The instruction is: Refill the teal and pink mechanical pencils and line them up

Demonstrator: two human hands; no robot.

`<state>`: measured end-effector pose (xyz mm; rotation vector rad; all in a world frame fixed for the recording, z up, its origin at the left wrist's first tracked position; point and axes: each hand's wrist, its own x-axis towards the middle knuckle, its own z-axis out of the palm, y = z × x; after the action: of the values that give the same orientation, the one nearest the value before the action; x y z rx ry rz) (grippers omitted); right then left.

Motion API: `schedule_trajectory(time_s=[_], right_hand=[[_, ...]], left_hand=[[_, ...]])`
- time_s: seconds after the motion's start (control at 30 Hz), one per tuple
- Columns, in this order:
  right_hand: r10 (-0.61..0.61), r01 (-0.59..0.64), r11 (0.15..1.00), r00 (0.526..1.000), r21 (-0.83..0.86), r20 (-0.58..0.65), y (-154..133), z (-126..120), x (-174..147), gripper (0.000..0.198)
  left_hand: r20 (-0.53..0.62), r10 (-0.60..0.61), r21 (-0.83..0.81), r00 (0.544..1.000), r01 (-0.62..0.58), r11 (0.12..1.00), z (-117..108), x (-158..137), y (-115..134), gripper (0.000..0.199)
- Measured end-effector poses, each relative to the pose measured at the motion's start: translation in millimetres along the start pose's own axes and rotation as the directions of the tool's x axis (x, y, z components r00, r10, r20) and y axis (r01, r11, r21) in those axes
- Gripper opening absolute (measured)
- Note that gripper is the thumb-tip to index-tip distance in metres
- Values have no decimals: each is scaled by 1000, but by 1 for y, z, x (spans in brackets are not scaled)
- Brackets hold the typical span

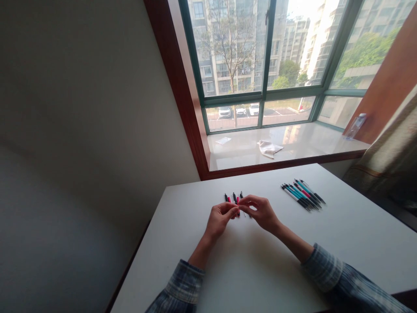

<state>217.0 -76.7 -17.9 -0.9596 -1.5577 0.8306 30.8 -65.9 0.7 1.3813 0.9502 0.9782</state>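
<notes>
Above the white table (257,278), my left hand (217,221) and my right hand (263,214) meet with thumbs and forefingers pinched together. Whatever sits between the fingertips is small and mostly covered; I cannot make it out. Just beyond the fingers lie several black and pink pen parts (226,198), side by side and partly hidden by both hands. Off to the right of my right hand, several pens (298,198) lie in a slanted row, with teal, white and red barrels and dark grips.
A windowsill (237,158) beyond the table holds a crumpled white cloth (269,149), a small white packet (223,141) and a clear bottle (355,126). A grey wall (97,108) rises at left. A curtain (387,143) hangs at right.
</notes>
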Motion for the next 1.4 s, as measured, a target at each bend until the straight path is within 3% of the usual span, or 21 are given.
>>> schedule_trajectory(time_s=[0.17, 0.37, 0.5, 0.57, 0.67, 1.0, 1.4], right_hand=[[89, -90, 994, 996, 68, 21, 2, 0, 0, 31], [60, -62, 997, 997, 42, 45, -2, 1, 0, 29], [-91, 85, 967, 996, -240, -12, 3, -13, 9, 29], [-159, 162, 907, 986, -389, 42, 9, -22, 13, 29], [-182, 236, 849, 970, -472, 158, 19, -27, 16, 26], [-160, 211, 804, 977, -556, 140, 39, -21, 16, 12], [-168, 222, 801, 975, -557, 147, 43, -22, 16, 11]], left_hand=[[-13, 4, -21, 1000, -4, 1000, -1, -1, 0, 30], [-9, 10, -7, 1000, -10, 1000, -2, -3, 1, 31], [-110, 8, -3, 994, -9, 1000, -5, -2, -1, 49], [-166, 15, 21, 986, -12, 1000, -7, -1, -2, 52], [-223, 29, 57, 974, -16, 998, -9, 0, -4, 47], [-289, 53, 87, 956, -29, 996, -12, 3, -12, 46], [-292, 44, 82, 955, -20, 996, -13, 3, -11, 42]])
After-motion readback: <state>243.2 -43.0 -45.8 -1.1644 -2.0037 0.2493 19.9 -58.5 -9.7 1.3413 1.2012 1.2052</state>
